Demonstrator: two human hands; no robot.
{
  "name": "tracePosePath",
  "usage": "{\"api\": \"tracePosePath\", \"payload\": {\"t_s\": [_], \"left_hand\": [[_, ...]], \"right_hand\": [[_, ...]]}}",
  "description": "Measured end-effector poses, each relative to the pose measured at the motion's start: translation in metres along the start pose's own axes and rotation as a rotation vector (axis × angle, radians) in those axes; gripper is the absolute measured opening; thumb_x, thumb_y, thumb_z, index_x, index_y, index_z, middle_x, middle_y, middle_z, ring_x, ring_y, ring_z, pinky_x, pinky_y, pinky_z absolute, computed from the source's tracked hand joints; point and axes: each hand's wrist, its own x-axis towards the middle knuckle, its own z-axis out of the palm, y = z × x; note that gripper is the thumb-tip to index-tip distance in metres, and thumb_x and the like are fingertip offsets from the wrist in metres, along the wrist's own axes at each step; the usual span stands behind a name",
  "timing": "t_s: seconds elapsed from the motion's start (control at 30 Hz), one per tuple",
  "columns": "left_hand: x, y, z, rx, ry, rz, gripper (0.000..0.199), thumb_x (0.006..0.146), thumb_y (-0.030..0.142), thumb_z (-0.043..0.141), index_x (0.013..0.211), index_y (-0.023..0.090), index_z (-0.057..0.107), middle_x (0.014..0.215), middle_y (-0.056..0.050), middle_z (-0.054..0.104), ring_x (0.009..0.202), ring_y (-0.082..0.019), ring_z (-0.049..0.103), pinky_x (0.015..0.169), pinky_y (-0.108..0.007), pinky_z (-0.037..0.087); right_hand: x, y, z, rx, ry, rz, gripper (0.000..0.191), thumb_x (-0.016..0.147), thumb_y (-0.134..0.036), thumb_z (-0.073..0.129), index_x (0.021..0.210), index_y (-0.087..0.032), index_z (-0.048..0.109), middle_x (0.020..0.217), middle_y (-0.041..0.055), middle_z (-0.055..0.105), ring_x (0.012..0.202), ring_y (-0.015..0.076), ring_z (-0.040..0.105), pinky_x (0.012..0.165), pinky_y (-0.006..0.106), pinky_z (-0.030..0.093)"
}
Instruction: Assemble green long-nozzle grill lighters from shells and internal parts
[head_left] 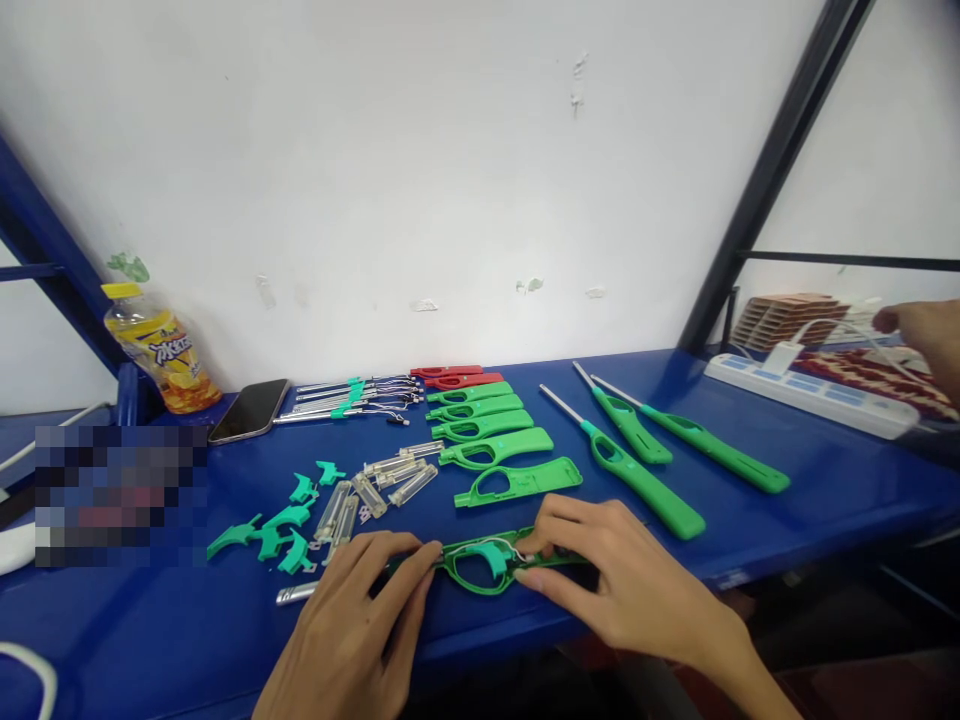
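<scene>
In front of me lies an opened green lighter casing (480,585) with a turquoise trigger (491,558) and a white wire inside. My left hand (364,605) closes round its neck end, where a silver metal tube (296,594) sticks out to the left. The thumb and forefinger of my right hand (611,565) pinch the casing just right of the trigger; what lies under those fingertips is partly hidden. Behind my hands rests a loose green casing half (521,482). Clear fuel tanks (352,500) and loose turquoise triggers (289,515) are spread to the left.
More green casings (480,425) and red ones (457,377) line up near the wall beside metal tubes with wires (337,400). Three long lighters (645,490) lie right. A phone (251,410), bottle (161,350) and power strip (810,395) stand around; another person's hand (926,335) reaches in at right.
</scene>
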Motion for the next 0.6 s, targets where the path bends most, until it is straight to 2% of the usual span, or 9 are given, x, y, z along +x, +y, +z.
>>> {"api": "tracePosePath", "payload": {"t_s": [0.33, 0.6], "left_hand": [[-0.0001, -0.0007, 0.0003, 0.023, -0.045, 0.007, 0.036, 0.107, 0.013, 0.052, 0.139, 0.026, 0.062, 0.124, -0.009, 0.070, 0.115, -0.028, 0.068, 0.101, -0.048, 0.061], [-0.0012, 0.0011, -0.0003, 0.038, -0.048, 0.011, 0.036, 0.107, 0.013, 0.051, 0.139, 0.025, 0.061, 0.124, -0.009, 0.070, 0.114, -0.027, 0.068, 0.100, -0.046, 0.060]], "right_hand": [[-0.0002, -0.0014, -0.0011, 0.007, 0.009, -0.010, 0.013, 0.106, -0.039, 0.066, 0.103, -0.028, 0.074, 0.103, -0.0025, 0.075, 0.090, 0.0200, 0.070, 0.078, 0.033, 0.039], [0.0002, -0.0014, -0.0004, 0.010, 0.020, -0.025, 0.013, 0.107, -0.039, 0.066, 0.104, -0.030, 0.075, 0.100, -0.0019, 0.075, 0.088, 0.0198, 0.070, 0.077, 0.032, 0.040]]}}
